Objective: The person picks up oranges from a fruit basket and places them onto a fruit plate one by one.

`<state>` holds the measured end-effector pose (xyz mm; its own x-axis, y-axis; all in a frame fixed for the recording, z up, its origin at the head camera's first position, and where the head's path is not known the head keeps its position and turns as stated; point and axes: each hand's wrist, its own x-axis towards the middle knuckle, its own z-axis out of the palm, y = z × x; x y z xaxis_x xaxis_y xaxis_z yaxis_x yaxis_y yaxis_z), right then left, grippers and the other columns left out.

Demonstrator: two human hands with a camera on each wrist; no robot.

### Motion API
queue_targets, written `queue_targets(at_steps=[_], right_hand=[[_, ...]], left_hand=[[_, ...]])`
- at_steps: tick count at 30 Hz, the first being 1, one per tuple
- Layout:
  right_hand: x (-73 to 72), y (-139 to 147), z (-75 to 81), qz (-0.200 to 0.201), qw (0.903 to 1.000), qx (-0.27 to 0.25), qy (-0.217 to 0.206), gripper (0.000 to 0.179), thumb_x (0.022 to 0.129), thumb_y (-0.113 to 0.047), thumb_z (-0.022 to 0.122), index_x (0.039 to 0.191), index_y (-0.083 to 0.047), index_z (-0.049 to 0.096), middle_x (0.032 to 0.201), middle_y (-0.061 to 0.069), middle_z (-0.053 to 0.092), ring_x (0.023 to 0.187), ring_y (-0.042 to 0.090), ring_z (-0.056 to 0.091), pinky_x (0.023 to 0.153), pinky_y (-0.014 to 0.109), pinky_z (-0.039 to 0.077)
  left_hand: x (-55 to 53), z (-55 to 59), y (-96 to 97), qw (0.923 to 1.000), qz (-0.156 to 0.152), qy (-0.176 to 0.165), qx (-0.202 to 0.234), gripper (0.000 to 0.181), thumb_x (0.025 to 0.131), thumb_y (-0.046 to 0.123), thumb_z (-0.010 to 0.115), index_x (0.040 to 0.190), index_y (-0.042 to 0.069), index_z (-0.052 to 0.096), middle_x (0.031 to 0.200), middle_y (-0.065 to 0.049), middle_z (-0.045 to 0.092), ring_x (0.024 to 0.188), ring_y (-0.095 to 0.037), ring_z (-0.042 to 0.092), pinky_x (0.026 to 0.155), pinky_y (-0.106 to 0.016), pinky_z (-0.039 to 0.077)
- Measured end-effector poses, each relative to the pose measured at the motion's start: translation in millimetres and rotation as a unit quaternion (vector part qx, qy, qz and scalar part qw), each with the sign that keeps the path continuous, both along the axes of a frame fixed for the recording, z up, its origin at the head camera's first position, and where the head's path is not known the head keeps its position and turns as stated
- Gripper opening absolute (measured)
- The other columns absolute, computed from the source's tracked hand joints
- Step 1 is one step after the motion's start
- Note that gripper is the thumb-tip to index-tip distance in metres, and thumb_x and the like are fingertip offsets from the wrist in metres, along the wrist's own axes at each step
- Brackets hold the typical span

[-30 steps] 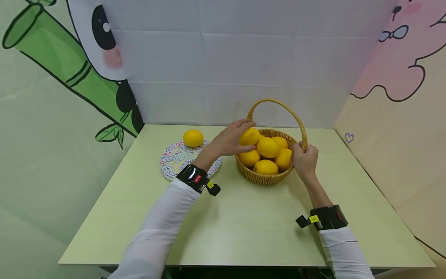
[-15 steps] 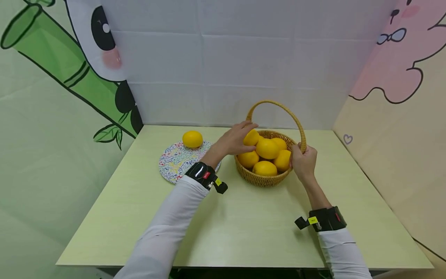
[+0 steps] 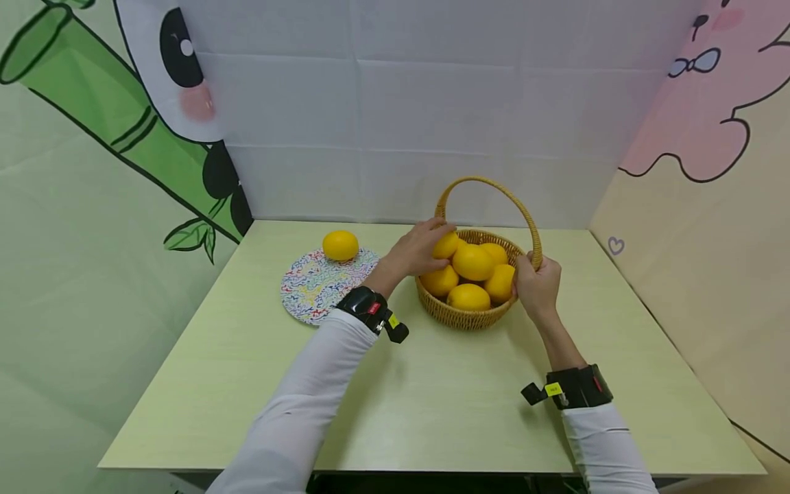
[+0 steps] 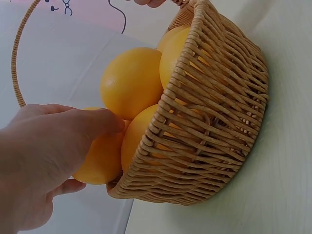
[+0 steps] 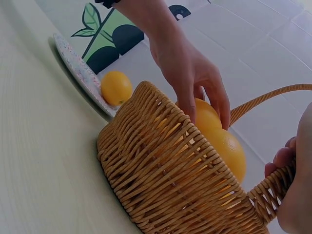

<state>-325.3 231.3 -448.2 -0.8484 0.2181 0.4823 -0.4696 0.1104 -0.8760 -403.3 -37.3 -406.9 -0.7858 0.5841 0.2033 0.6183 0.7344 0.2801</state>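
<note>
A wicker basket (image 3: 465, 319) with a tall arched handle (image 3: 487, 180) stands on the table, filled with several yellow lemons (image 3: 474, 263). My left hand (image 3: 415, 251) reaches over its left rim and grips the leftmost upper lemon (image 4: 100, 161), thumb on the near side and fingers over the far side. That lemon is partly hidden by the hand and touches its neighbours. At the basket's right side, my right hand (image 3: 539, 287) grips the base of the handle. One more lemon (image 3: 340, 245) rests on the far part of a round, multicoloured speckled plate (image 3: 308, 288), left of the basket.
The pale table (image 3: 432, 405) ends in a front edge near the person. A whitish wall sheet (image 3: 395, 123) rises behind the basket, with cartoon-printed sheets at both sides. My left forearm (image 3: 308, 391) passes in front of the plate's right edge.
My left hand has moved slightly and its fingers have closed around the leftmost upper lemon. The right hand keeps its hold on the handle's base.
</note>
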Motion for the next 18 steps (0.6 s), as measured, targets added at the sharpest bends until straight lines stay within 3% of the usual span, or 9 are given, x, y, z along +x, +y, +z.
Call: queue_targets(at_steps=[11, 18], right_hand=[[1.1, -1.1, -0.4, -0.006, 1.0000, 0.001, -0.007, 0.047, 0.107, -0.003, 0.050, 0.060, -0.007, 0.047, 0.042, -0.001, 0.048, 0.031, 0.024, 0.044, 0.030, 0.031, 0.040], [1.6, -0.6, 1.1, -0.006, 1.0000, 0.007, 0.001, 0.048, 0.107, -0.001, 0.049, 0.060, -0.007, 0.047, 0.042, -0.001, 0.047, 0.031, 0.033, 0.043, 0.029, 0.030, 0.039]], left_hand=[[-1.4, -4.1, 1.4, 0.9998, 0.003, 0.017, -0.002, 0.069, 0.107, 0.027, 0.079, 0.169, 0.018, 0.050, 0.177, -0.012, 0.045, 0.163, -0.038, 0.046, 0.133, -0.054, 0.047], [-1.6, -3.4, 1.8, 0.9994, -0.003, 0.035, 0.004, 0.067, 0.106, 0.026, 0.081, 0.166, 0.017, 0.054, 0.173, -0.012, 0.050, 0.159, -0.038, 0.050, 0.133, -0.052, 0.046]])
